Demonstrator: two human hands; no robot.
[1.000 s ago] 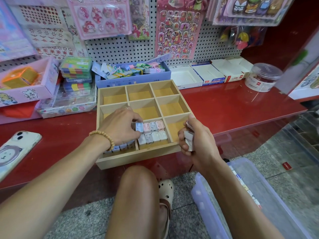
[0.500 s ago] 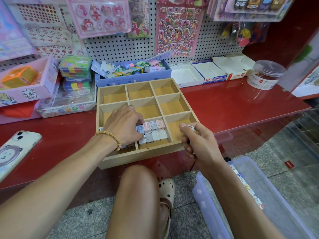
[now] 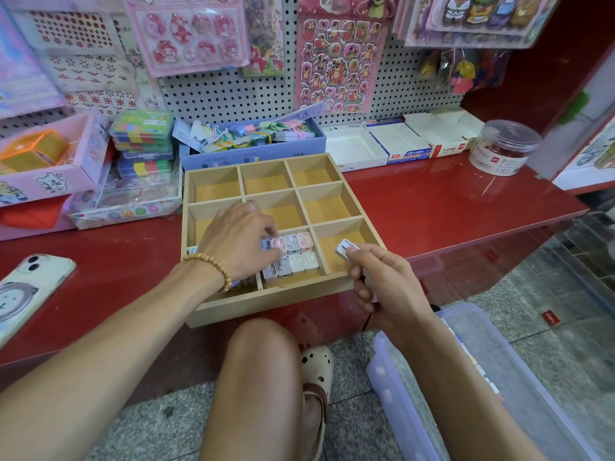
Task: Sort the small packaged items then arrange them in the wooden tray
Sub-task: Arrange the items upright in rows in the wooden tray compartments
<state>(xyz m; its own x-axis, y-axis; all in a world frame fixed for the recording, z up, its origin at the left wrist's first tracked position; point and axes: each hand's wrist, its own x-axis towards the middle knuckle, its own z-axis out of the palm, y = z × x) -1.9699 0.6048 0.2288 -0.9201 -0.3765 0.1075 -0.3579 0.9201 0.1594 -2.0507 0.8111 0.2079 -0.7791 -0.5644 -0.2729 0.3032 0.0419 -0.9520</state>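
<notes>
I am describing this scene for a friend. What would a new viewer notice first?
First, the wooden tray on the red shelf, with small packaged items in its near middle compartment. The left hand touches them; the right hand pinches a white item over the near right compartment.

back tray compartments [image 3: 266, 184] open, packets [image 3: 293, 254] crowd front-middle

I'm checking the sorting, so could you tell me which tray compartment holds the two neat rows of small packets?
The near-row middle compartment of the wooden tray, where the packets stand in two rows. The left hand touches them; the compartments behind show only bare wood.
</notes>
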